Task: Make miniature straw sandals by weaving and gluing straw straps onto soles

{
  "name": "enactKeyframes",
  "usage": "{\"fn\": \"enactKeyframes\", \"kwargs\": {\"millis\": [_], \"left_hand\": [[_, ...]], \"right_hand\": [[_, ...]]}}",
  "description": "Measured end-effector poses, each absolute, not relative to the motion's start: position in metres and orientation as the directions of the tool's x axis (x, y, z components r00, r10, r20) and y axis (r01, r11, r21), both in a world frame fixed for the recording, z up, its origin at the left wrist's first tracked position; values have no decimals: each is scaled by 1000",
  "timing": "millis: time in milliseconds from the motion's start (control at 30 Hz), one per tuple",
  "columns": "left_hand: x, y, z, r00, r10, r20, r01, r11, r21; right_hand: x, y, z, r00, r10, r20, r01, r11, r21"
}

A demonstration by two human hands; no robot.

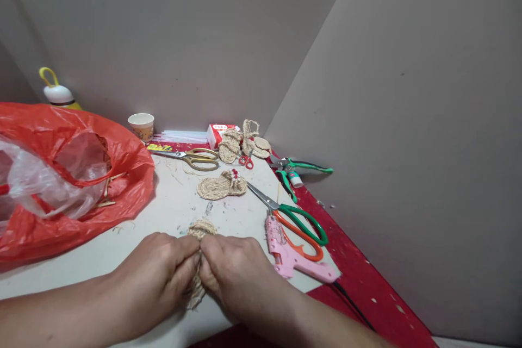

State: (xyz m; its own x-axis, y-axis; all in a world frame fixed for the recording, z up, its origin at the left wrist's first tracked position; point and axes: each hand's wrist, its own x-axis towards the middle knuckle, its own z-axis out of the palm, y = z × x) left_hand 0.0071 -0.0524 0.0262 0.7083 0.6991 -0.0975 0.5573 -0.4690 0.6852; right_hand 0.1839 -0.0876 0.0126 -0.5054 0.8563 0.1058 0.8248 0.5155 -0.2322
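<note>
A small woven straw slipper (197,292) lies near the front of the white board, partly hidden behind my hands. My left hand (163,266) is closed in a pinch over its middle from the left. From the right, my right hand (232,269) pinches at the same spot, its fingertips touching those of the left. What sits between the fingertips is too small to make out. Beyond them lies another straw slipper (216,188) with red and white beads on its strap. Green and orange-handled scissors (302,223) and a pink glue gun (291,258) lie to the right.
A red plastic bag (130,174) fills the left side, with a bottle (59,92) behind it. Further back are a paper cup (141,126), gold-handled scissors (199,157), more straw pieces (229,147), small red scissors (246,161) and green-handled pliers (305,166) by the grey wall.
</note>
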Motion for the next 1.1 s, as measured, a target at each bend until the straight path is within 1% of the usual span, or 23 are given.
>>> {"fn": "enactKeyframes", "kwargs": {"millis": [33, 67, 100, 133, 167, 200, 233, 267, 333, 400, 467, 600, 667, 767, 800, 833, 867, 900, 933, 967, 1000, 1033, 1100], "left_hand": [[8, -52, 29, 708, 701, -83, 533, -454, 714], [9, -52, 31, 708, 703, -76, 505, -427, 750], [10, -53, 35, 705, 705, -80, 474, -384, 792], [10, -53, 38, 701, 707, -93, 439, -326, 837], [11, -54, 41, 701, 705, -106, 396, -262, 880], [11, -54, 43, 706, 698, -121, 348, -193, 918], [11, -55, 46, 716, 684, -137, 294, -118, 948], [10, -55, 47, 727, 669, -154, 244, -43, 969], [9, -55, 50, 743, 642, -189, 173, 89, 981], [9, -53, 51, 743, 634, -213, 139, 165, 976], [10, -51, 50, 748, 629, -212, 108, 199, 974], [11, -46, 45, 737, 642, -212, 64, 246, 967], [11, -42, 42, 688, 685, -238, 75, 258, 963], [12, -36, 40, 624, 733, -270, 81, 283, 956], [13, -35, 40, 612, 744, -268, 70, 287, 955], [14, -33, 39, 604, 752, -263, 56, 290, 955], [14, -32, 40, 600, 758, -256, 38, 293, 955], [15, -31, 40, 602, 759, -250, 22, 297, 955], [16, -31, 40, 606, 756, -246, 11, 301, 954], [16, -31, 41, 611, 752, -247, 11, 305, 952], [16, -31, 41, 615, 747, -252, 19, 305, 952], [16, -32, 42, 619, 742, -257, 33, 303, 952], [16, -33, 43, 619, 739, -266, 59, 294, 954]], "right_hand": [[184, -86, 15, -488, 865, 118, 819, 500, -280], [185, -85, 18, -464, 877, 126, 804, 477, -356], [187, -84, 21, -433, 893, 123, 771, 438, -463], [188, -82, 23, -402, 911, 94, 708, 374, -599], [190, -81, 25, -383, 923, 35, 609, 281, -742], [191, -80, 26, -391, 919, -46, 463, 154, -873], [193, -80, 26, -432, 893, -126, 294, 7, -956], [195, -79, 25, -491, 852, -182, 137, -131, -982], [198, -78, 22, -599, 771, -214, -72, -318, -945], [201, -77, 20, -623, 758, -193, -143, -352, -925], [203, -77, 19, -598, 782, -173, -125, -304, -944], [203, -76, 32, -524, 838, -150, 7, -171, -985], [207, -75, 44, -406, 901, -150, 45, -144, -989], [224, -76, 65, -144, 981, -133, 148, -112, -983], [234, -77, 71, -82, 990, -113, 233, -91, -968], [246, -78, 74, -45, 997, -63, 358, -43, -933], [259, -79, 75, -30, 999, -19, 521, -1, -854], [272, -81, 73, -62, 998, 6, 677, 47, -734], [286, -83, 68, -44, 999, -17, 822, 27, -568], [299, -84, 62, 0, 997, -73, 928, -27, -371], [311, -86, 53, 50, 992, -119, 978, -73, -194], [321, -87, 44, 71, 986, -150, 986, -92, -140], [335, -87, 27, 85, 976, -201, 990, -106, -95]]}}
